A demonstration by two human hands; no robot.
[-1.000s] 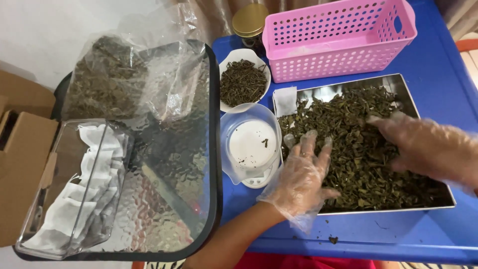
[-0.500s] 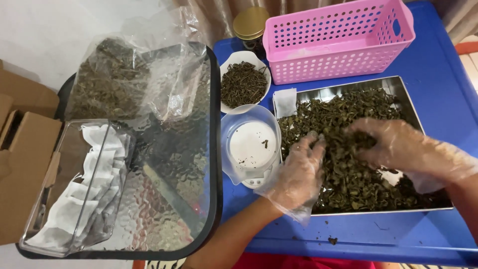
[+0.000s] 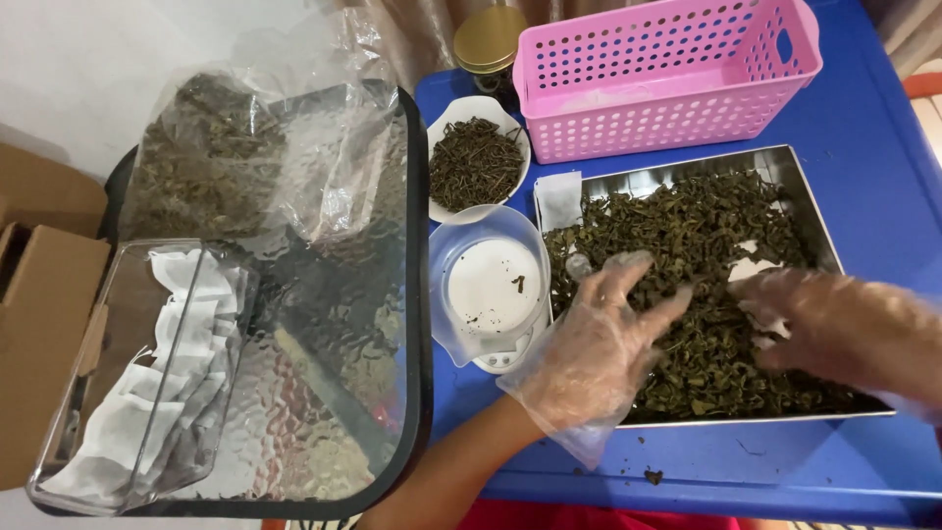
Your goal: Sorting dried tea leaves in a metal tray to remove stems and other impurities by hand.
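Leaves (image 3: pixel 687 245) lie loose in the tray (image 3: pixel 814 196) on the tabletop; left hand (image 3: pixel 599 344) (gloved) rests on them, fingers spread, right hand (image 3: pixel 844 329) beside, fingers blurred, state unclear

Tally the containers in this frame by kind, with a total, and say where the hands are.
Metal tray of dried leaves: 1
Pink basket: 1
White bowl of dried leaves: 1
Clear box of white sachets: 1
Clear plastic bag of leaves: 1
Jar with gold lid: 1
Total: 6
Left hand and right hand, both gloved, rest spread on the tray's leaves.
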